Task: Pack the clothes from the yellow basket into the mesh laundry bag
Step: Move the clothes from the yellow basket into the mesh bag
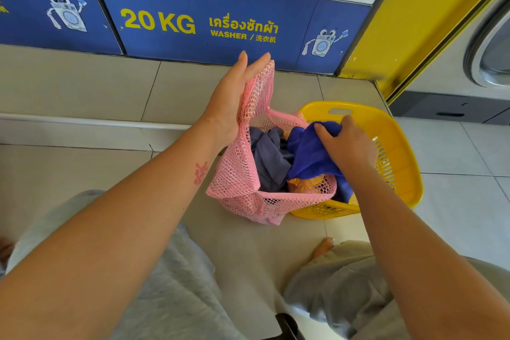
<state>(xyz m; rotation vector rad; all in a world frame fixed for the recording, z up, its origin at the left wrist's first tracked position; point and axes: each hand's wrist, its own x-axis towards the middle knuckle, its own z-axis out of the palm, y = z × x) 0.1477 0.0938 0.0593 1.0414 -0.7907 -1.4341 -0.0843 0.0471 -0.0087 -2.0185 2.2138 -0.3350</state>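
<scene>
Two grips are busy in the head view: the left grip, fingers straight, lifts the rim of the pink mesh laundry bag, which stands on the tiled floor. The right grip clutches a blue cloth over the bag's mouth. A grey garment lies inside, and the yellow basket touches the bag's right side.

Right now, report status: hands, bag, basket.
Left hand holds pink mesh bag open. Right hand grips blue cloth over its rim. Yellow basket beside; nothing blocking.

left hand flat, right hand gripping
</scene>
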